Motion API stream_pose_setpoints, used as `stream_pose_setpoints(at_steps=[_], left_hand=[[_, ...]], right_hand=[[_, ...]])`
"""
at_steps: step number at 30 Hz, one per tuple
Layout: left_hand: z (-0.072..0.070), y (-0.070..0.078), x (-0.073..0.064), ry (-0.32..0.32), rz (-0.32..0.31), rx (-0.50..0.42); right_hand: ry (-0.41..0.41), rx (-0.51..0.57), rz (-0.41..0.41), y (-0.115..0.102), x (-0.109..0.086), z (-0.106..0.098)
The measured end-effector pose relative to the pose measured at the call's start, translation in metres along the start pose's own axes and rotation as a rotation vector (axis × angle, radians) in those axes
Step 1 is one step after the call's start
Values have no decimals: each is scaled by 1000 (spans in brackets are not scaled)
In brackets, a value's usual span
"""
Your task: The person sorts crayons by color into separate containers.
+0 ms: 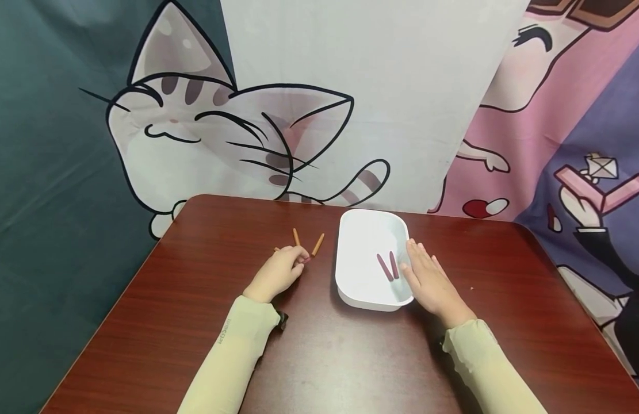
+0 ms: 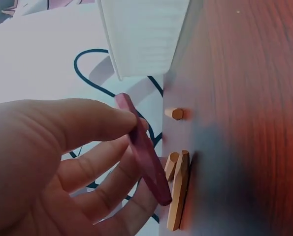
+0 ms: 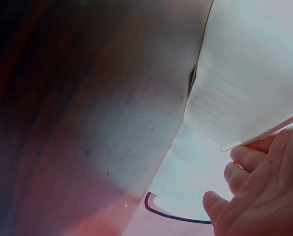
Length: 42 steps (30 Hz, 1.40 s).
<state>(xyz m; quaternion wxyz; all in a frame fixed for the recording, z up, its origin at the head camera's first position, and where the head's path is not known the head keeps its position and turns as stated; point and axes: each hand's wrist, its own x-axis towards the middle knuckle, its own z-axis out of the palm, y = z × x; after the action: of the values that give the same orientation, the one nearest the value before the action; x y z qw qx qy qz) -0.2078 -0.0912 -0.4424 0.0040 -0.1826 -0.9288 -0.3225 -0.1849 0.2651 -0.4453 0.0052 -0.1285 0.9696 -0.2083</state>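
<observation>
My left hand (image 1: 279, 271) pinches a dark red, faceted stick (image 2: 145, 150) between thumb and index finger, above the table left of a white plastic tub (image 1: 362, 247). In the left wrist view the other fingers spread behind that stick. Three orange-brown faceted sticks lie by this hand; one orange-brown stick (image 1: 318, 245) shows just beyond the fingertips. Two more dark red sticks, one being this left-hand stick (image 1: 385, 268), lie on the tub's floor. My right hand (image 1: 434, 284) rests against the tub's right rim, its fingers extended.
The tub stands on a brown wooden table (image 1: 309, 356), near its far edge. Behind the table hangs a cloth backdrop (image 1: 381, 86) with cartoon animals. A small black object (image 1: 282, 320) sits at the left sleeve's cuff.
</observation>
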Motion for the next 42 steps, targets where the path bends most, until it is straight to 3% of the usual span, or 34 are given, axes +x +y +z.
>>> stream_pose_setpoints(at_steps=[5,13,16,23,29,36,42], left_hand=[[-1,0,3,-24,-11,-227],[2,8,7,-89,-181,-866],[3,13,7,-107,-232,-1014],[7,24,7,-127,-260,-1170],[13,36,10,-131,-278,-1191],[16,64,31,-140,-325,-1159],[27,87,54,-156,-381,-1248]], right_hand=[[0,2,0,2,0,-1],[3,-1,-2,1,0,-3],[5,2,-5,0,0,-2],[12,-10,-9,-1,0,2],[12,-19,-8,-3,2,2],[8,-21,1,-2,1,2],[9,-18,4,1,1,2]])
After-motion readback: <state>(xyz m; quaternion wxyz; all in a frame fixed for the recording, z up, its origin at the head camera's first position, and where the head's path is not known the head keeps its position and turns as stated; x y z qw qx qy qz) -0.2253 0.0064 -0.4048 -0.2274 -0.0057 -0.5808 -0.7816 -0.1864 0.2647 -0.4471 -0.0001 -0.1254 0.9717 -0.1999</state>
